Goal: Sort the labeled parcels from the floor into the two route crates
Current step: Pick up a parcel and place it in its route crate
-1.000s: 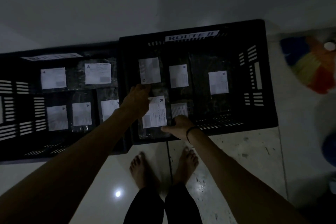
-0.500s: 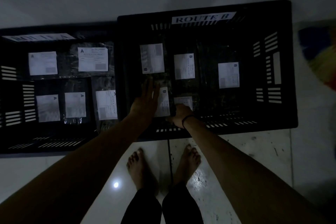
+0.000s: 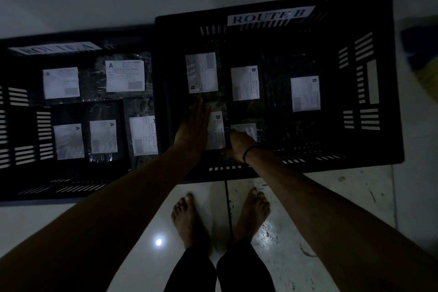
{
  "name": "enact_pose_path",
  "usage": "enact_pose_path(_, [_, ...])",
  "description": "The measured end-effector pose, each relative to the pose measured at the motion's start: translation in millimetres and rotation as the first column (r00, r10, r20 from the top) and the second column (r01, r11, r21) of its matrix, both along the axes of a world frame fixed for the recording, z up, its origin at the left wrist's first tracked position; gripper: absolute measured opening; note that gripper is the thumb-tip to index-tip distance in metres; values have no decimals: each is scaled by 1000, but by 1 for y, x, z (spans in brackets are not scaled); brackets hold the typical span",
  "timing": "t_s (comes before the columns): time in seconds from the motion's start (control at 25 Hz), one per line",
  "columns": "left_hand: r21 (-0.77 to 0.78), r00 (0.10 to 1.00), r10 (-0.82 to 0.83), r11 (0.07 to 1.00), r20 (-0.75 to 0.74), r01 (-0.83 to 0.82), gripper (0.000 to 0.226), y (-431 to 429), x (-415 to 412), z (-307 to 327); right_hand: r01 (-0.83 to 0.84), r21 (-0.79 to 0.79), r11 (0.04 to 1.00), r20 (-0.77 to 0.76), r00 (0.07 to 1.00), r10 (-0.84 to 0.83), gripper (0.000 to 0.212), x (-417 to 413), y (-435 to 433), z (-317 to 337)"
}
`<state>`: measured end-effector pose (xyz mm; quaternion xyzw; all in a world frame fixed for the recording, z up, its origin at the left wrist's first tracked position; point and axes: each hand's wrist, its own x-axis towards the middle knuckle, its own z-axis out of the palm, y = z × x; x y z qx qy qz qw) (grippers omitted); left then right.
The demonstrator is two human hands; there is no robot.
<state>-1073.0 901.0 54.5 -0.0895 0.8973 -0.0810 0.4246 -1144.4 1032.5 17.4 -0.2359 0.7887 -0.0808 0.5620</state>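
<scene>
The black crate marked ROUTE B (image 3: 398,78) stands on the floor at the right, and the crate marked ROUTE A (image 3: 71,187) adjoins it on the left. Each holds several dark parcels with white labels. A parcel labelled B (image 3: 217,130) lies at the front left of the Route B crate. My left hand (image 3: 193,125) presses flat on its left side, fingers straight. My right hand (image 3: 240,144), with a dark band on the wrist, curls round the parcel's lower right edge and partly hides another label (image 3: 246,128) behind it.
My bare feet (image 3: 189,218) stand on pale floor tiles just in front of the Route B crate. A colourful cloth-like thing (image 3: 424,54) lies at the right edge, beyond that crate. A plain wall runs behind both crates. The light is dim.
The B parcel has gone down from above the front rim onto the crate bottom. My left hand has flattened on it, and the right hand has followed its edge down.
</scene>
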Motion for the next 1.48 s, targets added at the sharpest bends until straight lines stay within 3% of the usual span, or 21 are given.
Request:
enact_pose_path(0.12, [-27, 999, -18, 999, -43, 17, 105, -3, 7, -3, -27, -6, 1000, 0, 1000, 27, 60, 0, -1, 4])
enact_pose_path(0.24, [-31, 995, -90, 996, -40, 89, 114, -5, 5, 19, -2, 21, 1000, -120, 993, 4, 69, 3, 0, 29])
enact_pose_path(0.32, [-35, 984, -142, 990, -105, 139, 113, -13, 13, 47, -28, -15, 1000, -239, 971, 23, 63, 4, 0, 64])
enact_pose_path(0.44, [175, 979, 7, 984, -205, 29, 99, -31, 48, 111, -286, -55, 957, -417, 877, 238, 53, -3, -1, 141])
enact_pose_path(0.56, [255, 960, 216, 952, -179, -167, 99, -58, 110, 179, -515, 16, 857, -502, 737, 453, 66, -12, -14, 221])
enact_pose_path(0.72, [252, 816, 515, 853, -263, -457, 106, -102, 201, 257, -668, 38, 743, -538, 613, 578, 77, 12, -66, 324])
enact_pose_path(0.88, [329, 490, 830, 556, -267, -763, 109, -134, 298, 322, -764, 10, 645, -562, 530, 635, 75, 87, -139, 391])
enact_pose_path(1.16, [296, 370, 907, 416, -199, -860, 121, -173, 520, 375, -851, -10, 525, -528, 451, 720, 74, 286, -252, 440])
enact_pose_path(1.48, [266, 239, 942, 299, -235, -917, 101, -276, 702, 430, -799, -23, 600, -470, 539, 699, 71, 459, -389, 466])
